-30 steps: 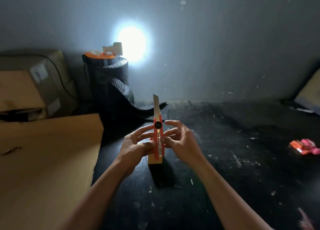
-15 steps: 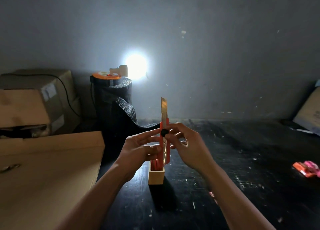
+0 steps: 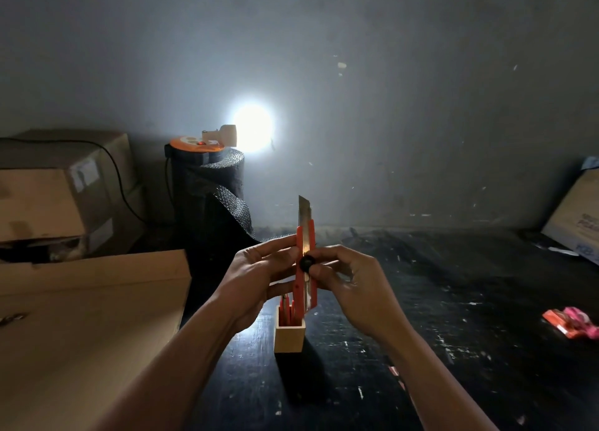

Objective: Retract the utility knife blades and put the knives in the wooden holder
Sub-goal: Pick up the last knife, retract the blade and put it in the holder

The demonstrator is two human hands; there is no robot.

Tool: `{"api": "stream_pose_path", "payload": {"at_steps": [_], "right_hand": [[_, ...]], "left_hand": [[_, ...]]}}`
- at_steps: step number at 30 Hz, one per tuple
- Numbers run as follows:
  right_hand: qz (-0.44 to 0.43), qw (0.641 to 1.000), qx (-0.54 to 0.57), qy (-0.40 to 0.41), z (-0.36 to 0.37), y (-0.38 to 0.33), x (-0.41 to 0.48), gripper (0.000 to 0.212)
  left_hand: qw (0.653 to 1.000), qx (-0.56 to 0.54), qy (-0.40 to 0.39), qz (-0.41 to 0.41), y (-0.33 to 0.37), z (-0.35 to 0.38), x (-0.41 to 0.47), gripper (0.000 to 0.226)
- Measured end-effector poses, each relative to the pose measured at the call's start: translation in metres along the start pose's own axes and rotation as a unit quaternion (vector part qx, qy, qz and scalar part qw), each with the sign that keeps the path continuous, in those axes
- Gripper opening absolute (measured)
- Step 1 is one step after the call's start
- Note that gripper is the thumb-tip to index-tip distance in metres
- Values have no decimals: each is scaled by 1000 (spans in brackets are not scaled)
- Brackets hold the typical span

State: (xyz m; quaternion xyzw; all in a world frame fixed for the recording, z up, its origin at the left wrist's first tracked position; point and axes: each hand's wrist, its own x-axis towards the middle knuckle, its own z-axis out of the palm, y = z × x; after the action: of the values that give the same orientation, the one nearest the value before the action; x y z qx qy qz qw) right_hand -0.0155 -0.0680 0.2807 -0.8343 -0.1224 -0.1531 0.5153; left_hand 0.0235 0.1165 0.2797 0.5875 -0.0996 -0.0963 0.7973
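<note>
An orange utility knife (image 3: pixel 304 288) stands upright in the air between both hands, its steel blade (image 3: pixel 304 215) sticking out above the handle. My left hand (image 3: pixel 259 278) grips the handle from the left. My right hand (image 3: pixel 350 284) pinches the black lock knob (image 3: pixel 307 262) on the knife's front. Just below stands the small square wooden holder (image 3: pixel 289 338) on the black table, with other orange knives (image 3: pixel 287 312) standing in it.
A large cardboard sheet (image 3: pixel 84 327) lies on the left, with cardboard boxes (image 3: pixel 55 197) behind it. A black mesh roll (image 3: pixel 207 197) with a lamp on top stands at the back. A pink and orange packet (image 3: pixel 570 322) lies at the right; a box (image 3: pixel 577 223) leans far right.
The view has tilted up, so the hands and knife sit higher above the holder. The black knob and the blade have slid down the handle, leaving less blade exposed.
</note>
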Motion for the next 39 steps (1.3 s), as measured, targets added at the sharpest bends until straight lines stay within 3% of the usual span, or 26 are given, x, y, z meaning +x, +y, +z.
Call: {"api": "stream_pose_path", "payload": {"at_steps": [8, 18, 26, 30, 34, 39], "right_hand": [[-7, 998, -59, -28, -1, 1, -1, 16], [-10, 996, -71, -60, -3, 7, -21, 23], [-2, 999, -39, -8, 4, -1, -26, 21], [-15, 998, -47, -48, -1, -3, -27, 23], [-13, 999, -8, -31, -1, -7, -30, 26], [-18, 998, -48, -48, 0, -8, -28, 23]], "left_hand": [[991, 112, 46, 54, 2, 7, -1, 19], [984, 137, 80, 76, -1, 13, 0, 20], [983, 147, 61, 94, 7, 22, -1, 23], [977, 168, 66, 109, 5, 21, -6, 23], [979, 157, 70, 112, 7, 21, -9, 25], [981, 146, 66, 111, 10, 22, -12, 23]]}}
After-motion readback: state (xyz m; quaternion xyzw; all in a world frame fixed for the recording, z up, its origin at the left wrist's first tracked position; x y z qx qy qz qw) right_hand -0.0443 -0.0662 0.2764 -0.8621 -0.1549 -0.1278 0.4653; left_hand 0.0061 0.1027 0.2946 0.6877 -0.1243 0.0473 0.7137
